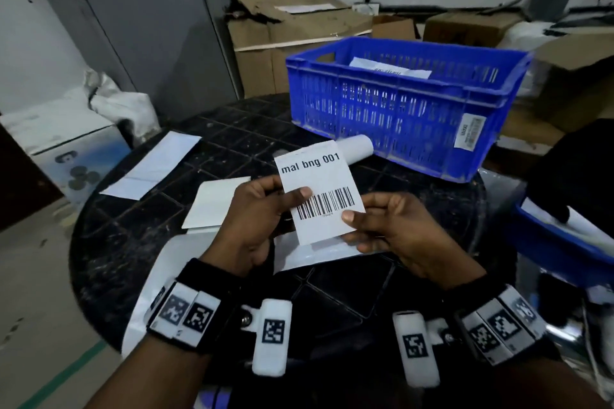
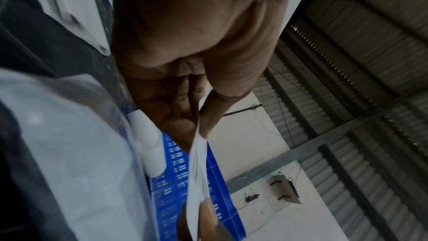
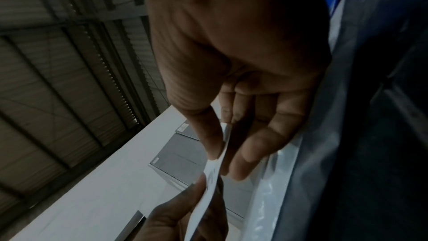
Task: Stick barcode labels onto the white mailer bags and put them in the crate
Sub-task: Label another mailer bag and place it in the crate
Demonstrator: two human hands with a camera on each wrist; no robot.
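Here, both hands hold one white rectangular paper barcode label [image 1: 320, 191], printed "mal bng 001", upright at the centre of the head view. The left hand [image 1: 255, 212] pinches its 9 o'clock edge between thumb and fingers; the right hand [image 1: 395, 229] pinches the 5 o'clock corner, thumb on the printed face. Both sets of fingers are thus clamped on the label. This two-point hold probably serves to separate the label from its backing, or to keep it flat before application; which of the two cannot be told.

A white glossy plastic mailer bag [image 1: 319, 254] lies flat on the dark round gridded surface [image 1: 139, 226], directly beneath the hands, presumably positioned to receive the label. The blue perforated plastic crate [image 1: 398, 103] stands at 1 o'clock, near enough for a short transfer, and already contains at least one white item. A white roll of label stock [image 1: 355, 148] lies just beside the crate's near wall. Two white paper sheets [image 1: 153, 164] lie at 10 o'clock.

The head view alone shows the print and layout. The left wrist view shows the label [image 2: 197, 168] edge-on, with the fingers [image 2: 171, 109] curled behind it. The right wrist view confirms the thumb-to-fingers [image 3: 257, 146] pinch and the bag's glossy edge [image 3: 273, 186] below.
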